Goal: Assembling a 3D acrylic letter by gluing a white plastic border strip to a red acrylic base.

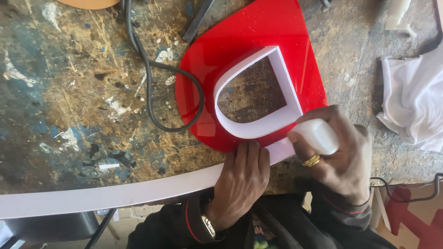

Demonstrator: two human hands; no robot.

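A glossy red D-shaped acrylic panel [258, 41] lies on a paint-stained workbench [69, 92]. Its centre is cut out and lined with a white plastic strip [258, 129] standing on edge. A long white strip [115, 193] runs along the bench's near edge up to the panel's outer rim. My left hand [242, 184] presses that strip flat against the panel's near edge, fingers closed over it. My right hand [337, 152] grips a small white squeeze bottle [318, 136] with its end at the panel's rim, just right of the left hand.
A black cable [152, 87] loops across the bench and over the panel's left edge. A dark metal tool [198, 20] lies at the top. White cloth [410, 97] is bunched at the right. Red cut-offs [410, 216] lie below the bench, right.
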